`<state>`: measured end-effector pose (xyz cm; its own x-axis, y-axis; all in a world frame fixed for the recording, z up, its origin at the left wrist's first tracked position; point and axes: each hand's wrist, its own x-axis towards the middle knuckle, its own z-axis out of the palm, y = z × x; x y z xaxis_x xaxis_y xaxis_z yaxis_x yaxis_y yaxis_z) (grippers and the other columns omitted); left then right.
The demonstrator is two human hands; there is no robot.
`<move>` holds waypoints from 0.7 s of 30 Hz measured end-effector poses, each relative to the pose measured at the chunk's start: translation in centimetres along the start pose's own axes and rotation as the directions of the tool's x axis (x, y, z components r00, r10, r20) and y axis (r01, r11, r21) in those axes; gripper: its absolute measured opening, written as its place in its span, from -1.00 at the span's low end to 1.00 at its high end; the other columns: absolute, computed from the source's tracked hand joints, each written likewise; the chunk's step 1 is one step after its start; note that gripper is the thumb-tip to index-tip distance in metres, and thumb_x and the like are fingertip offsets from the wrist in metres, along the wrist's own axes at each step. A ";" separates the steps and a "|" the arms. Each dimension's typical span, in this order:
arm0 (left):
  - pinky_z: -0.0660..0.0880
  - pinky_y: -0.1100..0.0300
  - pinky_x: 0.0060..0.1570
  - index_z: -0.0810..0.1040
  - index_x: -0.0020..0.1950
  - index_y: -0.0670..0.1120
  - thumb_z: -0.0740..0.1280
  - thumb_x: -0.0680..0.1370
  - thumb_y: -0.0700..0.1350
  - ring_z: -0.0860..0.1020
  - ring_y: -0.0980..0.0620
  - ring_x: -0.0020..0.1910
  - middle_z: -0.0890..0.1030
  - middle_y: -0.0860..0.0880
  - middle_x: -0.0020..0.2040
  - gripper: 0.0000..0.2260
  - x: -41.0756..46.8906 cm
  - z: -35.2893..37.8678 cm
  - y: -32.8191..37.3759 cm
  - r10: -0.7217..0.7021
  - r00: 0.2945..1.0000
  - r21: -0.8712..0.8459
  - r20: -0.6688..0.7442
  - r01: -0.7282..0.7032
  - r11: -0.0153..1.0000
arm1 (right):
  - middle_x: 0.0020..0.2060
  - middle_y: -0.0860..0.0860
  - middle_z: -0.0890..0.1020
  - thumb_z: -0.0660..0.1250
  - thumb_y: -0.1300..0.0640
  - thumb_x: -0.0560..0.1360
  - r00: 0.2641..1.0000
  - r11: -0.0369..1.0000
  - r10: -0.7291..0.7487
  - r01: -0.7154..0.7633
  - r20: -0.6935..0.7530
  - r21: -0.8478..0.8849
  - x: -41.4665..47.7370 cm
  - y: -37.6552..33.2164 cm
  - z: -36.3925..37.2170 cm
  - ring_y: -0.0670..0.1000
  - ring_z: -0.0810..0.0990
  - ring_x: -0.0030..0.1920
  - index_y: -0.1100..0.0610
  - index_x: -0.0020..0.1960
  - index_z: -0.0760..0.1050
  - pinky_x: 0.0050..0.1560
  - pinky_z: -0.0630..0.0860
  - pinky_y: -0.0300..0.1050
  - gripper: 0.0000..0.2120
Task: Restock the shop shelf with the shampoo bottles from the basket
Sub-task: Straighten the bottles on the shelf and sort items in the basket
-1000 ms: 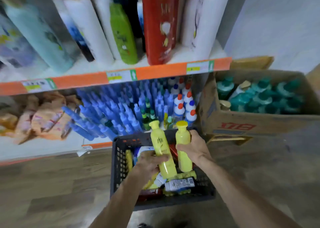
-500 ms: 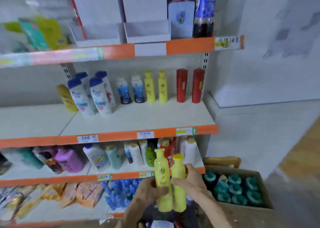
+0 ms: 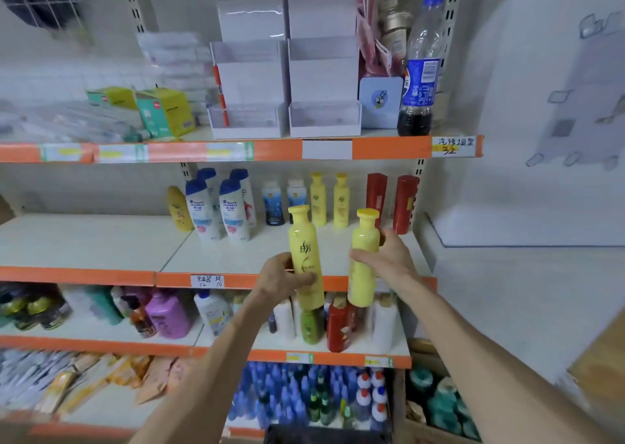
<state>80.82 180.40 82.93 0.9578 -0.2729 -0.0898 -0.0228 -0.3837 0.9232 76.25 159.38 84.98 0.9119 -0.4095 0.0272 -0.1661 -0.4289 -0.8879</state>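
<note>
While we carry 1 yellow shampoo bottle in each hand, the step in hand looks like setting both on the middle shelf (image 3: pixel 236 254), centre of the frame. Going left to right: our left hand (image 3: pixel 282 276) is wrapped around the lower body of the left yellow bottle (image 3: pixel 304 251), upright, label facing us. Our right hand (image 3: pixel 389 257) is closed around the waist of the right yellow bottle (image 3: pixel 363 264), also upright. Both hang just in front of the shelf edge. The 2 matching yellow bottles (image 3: pixel 329 200) stand at the back, between the dark blue bottles (image 3: pixel 282 202) and the red bottles (image 3: pixel 390 203). To do it well, we should lift the bases clear of the orange lip, place 1 in front of each match, labels outward, and let go only once each base sits flat. The basket (image 3: pixel 324 435) barely shows at bottom centre.
</note>
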 end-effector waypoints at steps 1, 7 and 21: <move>0.61 -0.05 0.02 0.59 0.00 -0.09 0.52 0.39 -0.21 0.66 -0.06 -0.05 0.69 -0.08 -0.03 -0.76 0.7 -0.1 -0.2 0.001 1.000 -0.016 -0.011 -0.001 1.000 | 0.02 -0.02 0.55 0.56 0.04 0.37 1.000 1.000 -0.004 0.004 -0.001 0.006 0.5 -0.2 0.1 0.04 0.54 0.03 0.12 0.24 0.39 0.00 0.44 -0.08 -0.45; 0.58 0.05 0.03 0.50 0.14 -0.12 0.56 0.32 -0.25 0.63 -0.06 0.01 0.64 -0.07 0.07 -0.55 5.9 -0.3 -2.5 -0.001 1.000 -0.021 -0.011 0.000 1.000 | 0.03 0.00 0.56 0.56 0.07 0.37 1.000 1.000 -0.006 0.006 -0.010 0.018 4.1 0.8 2.4 0.04 0.54 0.04 0.15 0.24 0.41 0.00 0.42 -0.07 -0.46; 0.56 0.03 0.06 0.50 0.18 -0.12 0.54 0.34 -0.27 0.62 -0.03 0.05 0.64 -0.03 0.08 -0.55 26.4 0.9 -7.8 0.025 1.000 -0.125 0.011 -0.024 0.992 | 0.04 -0.02 0.62 0.58 0.09 0.31 0.985 0.996 -0.069 0.078 -0.157 0.053 20.9 4.6 10.6 0.01 0.60 0.04 0.05 0.20 0.42 0.07 0.54 -0.01 -0.47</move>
<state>106.04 175.36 73.02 0.9538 -0.2922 -0.0707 -0.0093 -0.2637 0.9646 98.52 157.44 76.59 0.8509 -0.5004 0.1601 -0.0743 -0.4161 -0.9063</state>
